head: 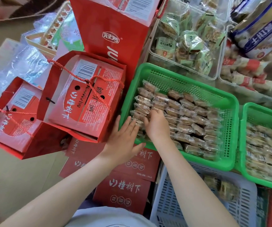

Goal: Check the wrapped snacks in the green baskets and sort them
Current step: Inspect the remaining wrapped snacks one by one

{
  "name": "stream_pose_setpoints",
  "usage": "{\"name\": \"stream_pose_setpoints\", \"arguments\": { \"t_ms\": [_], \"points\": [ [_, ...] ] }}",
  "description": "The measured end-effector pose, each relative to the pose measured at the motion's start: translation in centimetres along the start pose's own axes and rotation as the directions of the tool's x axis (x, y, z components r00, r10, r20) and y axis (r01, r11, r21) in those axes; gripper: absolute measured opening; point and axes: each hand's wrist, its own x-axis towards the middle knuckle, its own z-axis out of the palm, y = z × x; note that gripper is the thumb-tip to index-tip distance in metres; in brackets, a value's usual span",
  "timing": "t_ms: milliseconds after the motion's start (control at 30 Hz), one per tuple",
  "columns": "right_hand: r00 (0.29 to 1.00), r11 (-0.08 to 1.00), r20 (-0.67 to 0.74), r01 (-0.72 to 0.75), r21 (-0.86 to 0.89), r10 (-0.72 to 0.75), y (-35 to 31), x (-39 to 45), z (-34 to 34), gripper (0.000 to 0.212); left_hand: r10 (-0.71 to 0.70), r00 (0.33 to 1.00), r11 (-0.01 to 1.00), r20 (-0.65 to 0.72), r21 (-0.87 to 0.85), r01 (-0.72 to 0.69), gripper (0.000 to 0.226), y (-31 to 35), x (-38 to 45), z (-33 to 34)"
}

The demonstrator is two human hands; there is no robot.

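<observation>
Rows of clear-wrapped brown snacks (pixel 187 115) are pressed by the flat, straight-fingered left hand (pixel 123 136) inside the green perforated plastic basket (pixel 178 74); one is pinched by the right hand (pixel 156 123).

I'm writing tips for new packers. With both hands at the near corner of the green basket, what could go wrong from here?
1. The left hand presses flat on the basket's near corner, which overhangs the red boxes; it might tip.
2. The right hand digs into tightly stacked snacks; neighbouring rows may shift or wrappers crumple.
</observation>
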Motion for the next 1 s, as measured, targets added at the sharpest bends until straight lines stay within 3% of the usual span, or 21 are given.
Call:
{"name": "stream_pose_setpoints", "arguments": {
  "t_ms": [133,200,333,467,700,800,1000],
  "points": [
    [0.997,0.992,0.029,-0.073,-0.1,0.077,-0.6,0.4,0.3,0.017,-0.013,1.0,1.0,0.008,0.02,0.013,0.102,0.0,0.4,-0.2],
    [1.0,0.984,-0.026,-0.018,-0.175,0.013,-0.9,0.2,0.6,0.001,-0.019,1.0,1.0,0.013,0.018,0.019,0.101,0.0,0.4,-0.3],
    [0.979,0.966,-0.077,0.172,-0.194,-0.19,-0.3,-0.1,0.7,0.019,-0.034,0.999,0.999,0.01,-0.002,0.034,0.103,0.2,0.3,-0.6],
    [0.965,0.956,-0.045,0.251,-0.155,-0.26,0.6,-0.2,0.8,0.021,-0.049,0.999,0.999,0.011,-0.019,0.049,0.088,0.4,0.2,-0.8],
    [0.956,0.958,-0.1,0.264,-0.107,-0.275,-0.2,0.0,1.3,0.008,-0.058,0.998,0.998,0.003,-0.026,0.058,0.084,0.4,0.2,-0.8],
    [0.958,0.958,-0.116,0.246,-0.144,-0.263,-0.6,-0.1,1.3,0.013,-0.06,0.998,0.998,0.004,-0.023,0.06,0.085,0.4,0.2,-0.8],
    [0.986,0.986,-0.02,0.168,-0.015,-0.168,-0.5,-0.3,0.7,0.013,-0.055,0.998,0.998,0.008,-0.028,0.055,0.086,0.3,0.0,-1.0]
  ]
}}
